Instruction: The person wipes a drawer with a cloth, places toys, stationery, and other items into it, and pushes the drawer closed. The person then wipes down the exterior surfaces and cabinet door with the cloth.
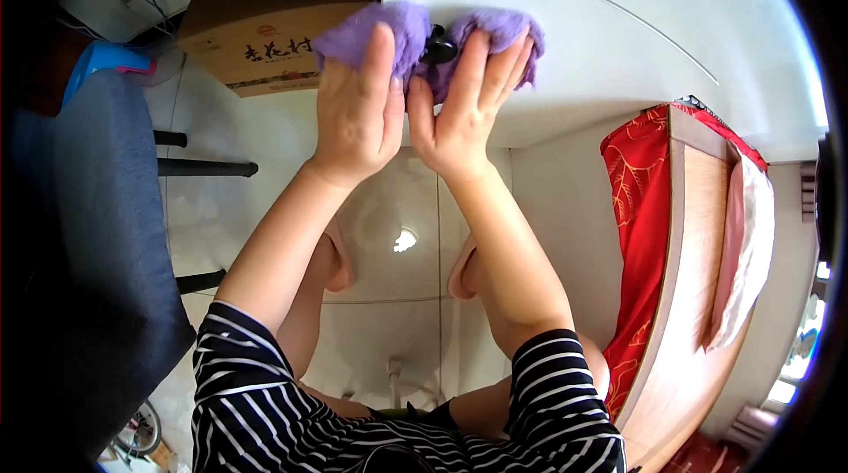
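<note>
A person (519, 287) is resting the left hand (353, 124), fingers' grip unclear, and right hand (461, 130), fingers apart, on purple plush (399, 24) flanking a black object (438, 51), apparently for control.

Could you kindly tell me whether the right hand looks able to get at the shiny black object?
Probably yes: the right hand is close beside the shiny black object, which shows partly uncovered between bunches of purple fluffy material.
</note>
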Tool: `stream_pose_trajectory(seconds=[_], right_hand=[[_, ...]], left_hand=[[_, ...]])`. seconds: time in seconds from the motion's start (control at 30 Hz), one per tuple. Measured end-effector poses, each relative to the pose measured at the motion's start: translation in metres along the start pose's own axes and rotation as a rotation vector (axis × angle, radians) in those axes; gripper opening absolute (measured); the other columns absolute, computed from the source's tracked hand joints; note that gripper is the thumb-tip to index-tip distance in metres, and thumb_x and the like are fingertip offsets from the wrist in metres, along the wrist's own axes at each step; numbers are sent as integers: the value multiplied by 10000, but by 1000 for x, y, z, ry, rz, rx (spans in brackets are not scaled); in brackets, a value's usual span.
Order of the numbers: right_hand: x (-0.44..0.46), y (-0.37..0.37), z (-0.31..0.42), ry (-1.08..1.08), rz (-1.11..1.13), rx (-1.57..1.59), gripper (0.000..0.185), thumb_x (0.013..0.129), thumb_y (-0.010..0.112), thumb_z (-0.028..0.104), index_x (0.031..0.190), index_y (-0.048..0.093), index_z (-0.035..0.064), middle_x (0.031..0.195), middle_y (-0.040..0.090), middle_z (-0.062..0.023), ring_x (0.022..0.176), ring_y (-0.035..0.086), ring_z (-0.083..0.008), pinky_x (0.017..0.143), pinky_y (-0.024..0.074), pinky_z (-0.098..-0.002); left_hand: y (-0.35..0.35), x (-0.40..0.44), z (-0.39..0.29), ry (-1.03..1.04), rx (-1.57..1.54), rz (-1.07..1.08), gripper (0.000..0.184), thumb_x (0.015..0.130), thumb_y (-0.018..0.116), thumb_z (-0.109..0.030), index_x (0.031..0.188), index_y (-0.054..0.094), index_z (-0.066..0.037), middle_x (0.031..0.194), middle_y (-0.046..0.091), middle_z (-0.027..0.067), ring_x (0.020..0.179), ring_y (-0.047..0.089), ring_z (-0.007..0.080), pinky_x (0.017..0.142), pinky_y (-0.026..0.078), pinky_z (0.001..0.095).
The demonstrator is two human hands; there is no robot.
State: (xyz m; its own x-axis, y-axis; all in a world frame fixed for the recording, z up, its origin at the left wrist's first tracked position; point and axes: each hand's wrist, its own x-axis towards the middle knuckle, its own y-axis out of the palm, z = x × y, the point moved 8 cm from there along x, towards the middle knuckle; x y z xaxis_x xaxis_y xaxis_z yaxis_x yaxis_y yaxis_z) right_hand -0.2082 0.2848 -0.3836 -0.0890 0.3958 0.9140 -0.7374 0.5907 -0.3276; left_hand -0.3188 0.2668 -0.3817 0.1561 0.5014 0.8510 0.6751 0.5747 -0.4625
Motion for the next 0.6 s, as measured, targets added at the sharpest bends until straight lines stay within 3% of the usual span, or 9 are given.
stream_pose_trajectory(seconds=[0.03,0.13,0.23,0.27,0.4,0.5,0.6], right_hand=[[-10,7,-5,6,2,-51,559,775,616,227,1267,479,-2,1417,244,-332,1295,222,-492,1042,159,-578],[-54,29,-15,18,21,-122,484,764,621,221,1202,531,35,1359,327,-320,1207,339,-471,999,242,-564],[-105,47,-20,-32,165,-189,356,734,636,192,1068,576,85,1200,466,-230,999,478,-385,865,377,-500],[-118,51,-23,-24,235,-192,359,726,646,192,1065,580,93,1193,474,-212,1021,477,-369,866,383,-489],[-139,49,-24,-61,321,-178,381,741,640,189,1104,580,91,1265,447,-226,1093,449,-383,864,384,-505],[-100,39,-15,-44,231,-150,396,754,625,177,1134,572,81,1329,403,-245,1153,409,-401,910,348,-524],[-47,23,-7,-45,3,-81,399,752,602,154,1141,570,66,1381,355,-266,1205,364,-413,1010,241,-531]], left_hand=[[6,-7,1,82,15,-73,646,878,464,4,1440,147,38,1257,465,266,1069,513,423,956,391,452],[29,-42,10,88,-31,-88,646,872,480,3,1447,184,-17,1242,494,245,1069,517,437,945,396,489],[55,-96,23,12,-5,26,669,844,504,34,1442,217,-56,1220,518,237,1059,530,440,913,429,496],[62,-114,26,-13,-2,78,679,835,514,40,1439,221,-58,1213,522,237,1056,532,440,907,436,493],[69,-137,32,-64,32,97,637,807,564,-4,1394,342,-109,1126,579,168,973,562,376,801,497,438],[54,-102,24,24,3,63,702,835,506,50,1452,187,-53,1202,523,223,1020,539,427,893,436,476],[31,-48,14,31,-89,-59,676,868,465,43,1463,163,-62,1202,522,210,994,541,407,910,412,484]])
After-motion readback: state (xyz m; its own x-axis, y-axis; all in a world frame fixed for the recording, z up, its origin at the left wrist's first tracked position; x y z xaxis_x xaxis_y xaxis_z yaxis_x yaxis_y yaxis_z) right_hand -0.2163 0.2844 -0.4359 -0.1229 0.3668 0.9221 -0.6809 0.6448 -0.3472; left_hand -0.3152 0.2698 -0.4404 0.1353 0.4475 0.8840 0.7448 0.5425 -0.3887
